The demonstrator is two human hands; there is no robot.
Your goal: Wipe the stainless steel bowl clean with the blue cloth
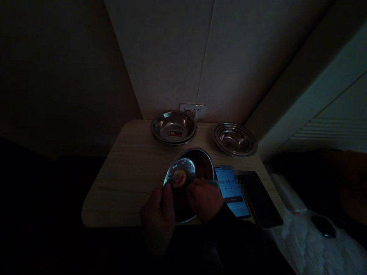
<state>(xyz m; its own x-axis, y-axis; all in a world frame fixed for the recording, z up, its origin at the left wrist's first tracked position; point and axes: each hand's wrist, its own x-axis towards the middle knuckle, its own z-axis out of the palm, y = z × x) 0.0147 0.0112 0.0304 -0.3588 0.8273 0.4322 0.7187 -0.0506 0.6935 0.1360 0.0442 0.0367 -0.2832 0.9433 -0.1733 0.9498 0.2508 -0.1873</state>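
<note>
Clasping the metal bowl (186, 167) by its rim, likely the surest hold, the left hand (158, 218) is nearly closed; the right hand (206, 199) curls opposite, grip unclear. The bowl, between both, seems light, stiff, slippery.

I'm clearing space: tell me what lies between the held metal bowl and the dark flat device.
In the head view, the lit phone lies between them, with the right hand over the right side of the bowl.
</note>
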